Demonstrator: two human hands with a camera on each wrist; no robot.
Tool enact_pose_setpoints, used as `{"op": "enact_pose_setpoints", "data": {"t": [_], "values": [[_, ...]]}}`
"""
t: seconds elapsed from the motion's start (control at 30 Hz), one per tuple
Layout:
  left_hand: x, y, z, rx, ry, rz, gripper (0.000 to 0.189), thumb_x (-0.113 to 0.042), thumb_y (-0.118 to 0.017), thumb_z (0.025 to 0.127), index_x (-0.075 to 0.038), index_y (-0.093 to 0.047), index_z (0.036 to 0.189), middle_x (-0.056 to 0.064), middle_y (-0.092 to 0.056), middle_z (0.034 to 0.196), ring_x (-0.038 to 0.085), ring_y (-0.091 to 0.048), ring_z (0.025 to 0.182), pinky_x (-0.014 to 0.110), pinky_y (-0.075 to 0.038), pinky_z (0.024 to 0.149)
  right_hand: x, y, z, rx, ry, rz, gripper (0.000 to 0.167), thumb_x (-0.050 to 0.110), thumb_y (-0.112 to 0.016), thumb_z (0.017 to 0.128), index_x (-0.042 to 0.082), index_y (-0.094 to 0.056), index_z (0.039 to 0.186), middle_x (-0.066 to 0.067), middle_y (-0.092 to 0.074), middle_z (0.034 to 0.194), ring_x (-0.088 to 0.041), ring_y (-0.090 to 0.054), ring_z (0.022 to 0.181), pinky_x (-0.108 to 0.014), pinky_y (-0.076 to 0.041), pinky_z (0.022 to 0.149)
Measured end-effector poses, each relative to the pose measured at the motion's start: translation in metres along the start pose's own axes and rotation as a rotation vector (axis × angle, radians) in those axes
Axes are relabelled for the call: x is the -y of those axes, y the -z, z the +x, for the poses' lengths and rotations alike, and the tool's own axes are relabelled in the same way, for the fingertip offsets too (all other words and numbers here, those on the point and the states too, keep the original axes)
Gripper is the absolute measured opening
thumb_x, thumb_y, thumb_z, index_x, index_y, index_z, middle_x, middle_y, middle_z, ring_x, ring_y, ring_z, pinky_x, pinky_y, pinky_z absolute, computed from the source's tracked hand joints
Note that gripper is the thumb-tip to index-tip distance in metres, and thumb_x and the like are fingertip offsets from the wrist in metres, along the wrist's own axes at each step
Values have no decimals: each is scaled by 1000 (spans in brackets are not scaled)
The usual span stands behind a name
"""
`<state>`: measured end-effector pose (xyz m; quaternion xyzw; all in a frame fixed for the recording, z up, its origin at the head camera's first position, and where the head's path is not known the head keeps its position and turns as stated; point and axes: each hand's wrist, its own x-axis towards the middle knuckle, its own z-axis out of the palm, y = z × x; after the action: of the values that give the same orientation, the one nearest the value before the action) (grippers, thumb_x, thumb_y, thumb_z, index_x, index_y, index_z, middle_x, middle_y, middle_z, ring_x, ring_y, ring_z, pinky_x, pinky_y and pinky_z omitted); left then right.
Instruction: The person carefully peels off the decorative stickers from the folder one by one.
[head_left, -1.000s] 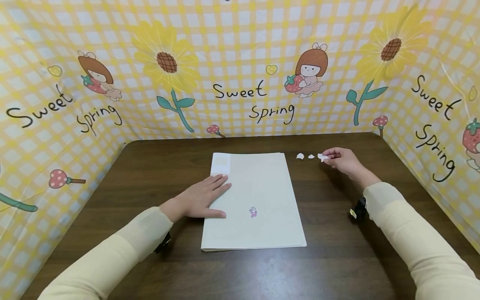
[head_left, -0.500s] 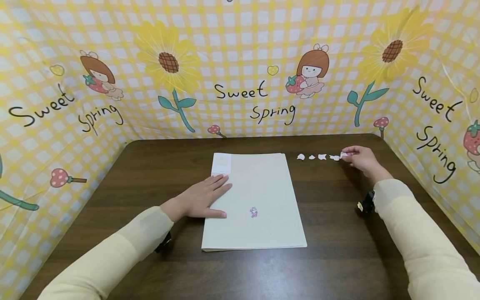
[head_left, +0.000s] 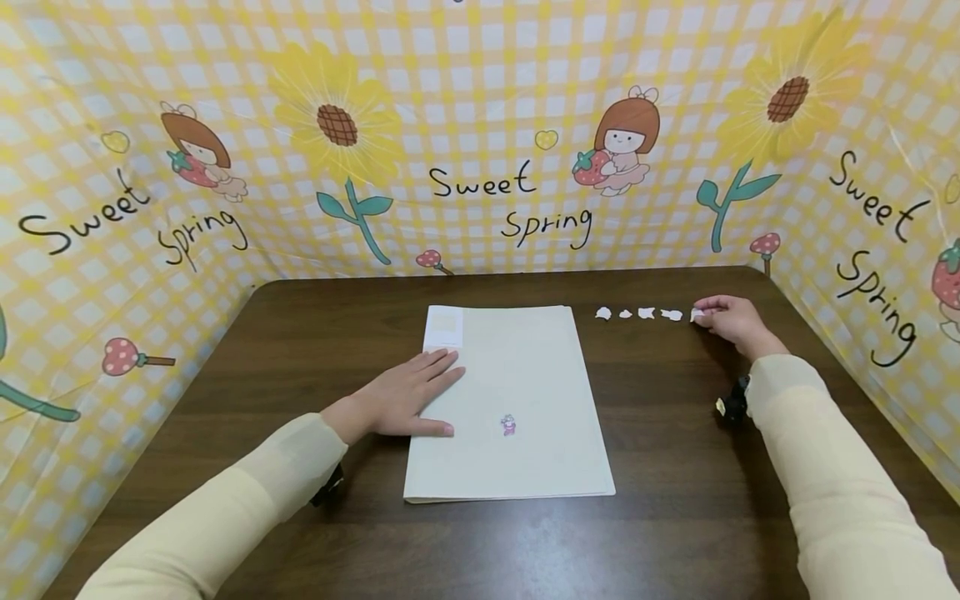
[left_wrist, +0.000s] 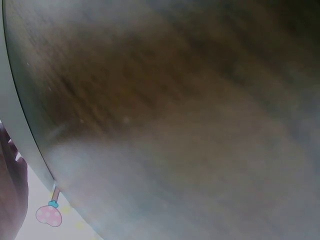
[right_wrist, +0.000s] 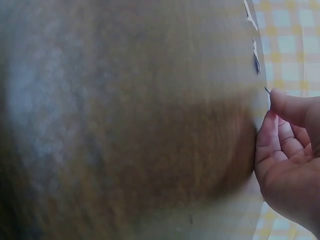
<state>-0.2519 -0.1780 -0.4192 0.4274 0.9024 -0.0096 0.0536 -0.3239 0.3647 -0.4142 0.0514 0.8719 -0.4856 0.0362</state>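
My left hand (head_left: 408, 393) lies flat with fingers spread on the left side of a large cream folder (head_left: 525, 367). A small pink-and-purple cartoon sticker (head_left: 508, 425) shows on the folder's lower middle, and a white label (head_left: 444, 326) is at its top left corner. Toward the back right, my right hand (head_left: 735, 323) pinches a small white paper cutout (head_left: 697, 317) between thumb and fingertips, close over the table. To its left runs a row of similar white cutouts (head_left: 647, 313). In the right wrist view, the pinching hand (right_wrist: 292, 145) shows at the right edge.
The dark wooden table (head_left: 300, 325) is enclosed at the back and sides by a yellow checked cloth (head_left: 480, 100) printed with flowers and words. Each wrist carries a small black camera, such as the right wrist camera (head_left: 732, 403).
My right hand has moved right along the row; the cutout it touched one second ago now lies free, as does another farther right. The left hand has stayed still.
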Motion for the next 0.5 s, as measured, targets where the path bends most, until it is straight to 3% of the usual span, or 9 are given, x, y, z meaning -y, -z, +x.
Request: {"op": "enact_pose_setpoints", "data": {"t": [0.13, 0.5], "values": [[-1, 0, 0, 0, 7, 0, 98, -80, -33, 86, -13, -19, 156, 12, -11, 161, 26, -5, 147, 42, -12, 116, -1, 1, 1, -2, 4, -25, 36, 7, -60, 96, -12, -51, 126, 4, -59, 89, -3, -52, 77, -20, -48, 68], [-4, 4, -1, -5, -2, -8, 97, -77, -38, 87, -10, -22, 156, 14, -14, 160, 29, -9, 147, 45, -15, 115, 3, -5, 3, -34, 4, -151, 31, 8, -56, 96, -13, -54, 118, -26, -50, 113, -29, -46, 91, -32, -40, 73]]}}
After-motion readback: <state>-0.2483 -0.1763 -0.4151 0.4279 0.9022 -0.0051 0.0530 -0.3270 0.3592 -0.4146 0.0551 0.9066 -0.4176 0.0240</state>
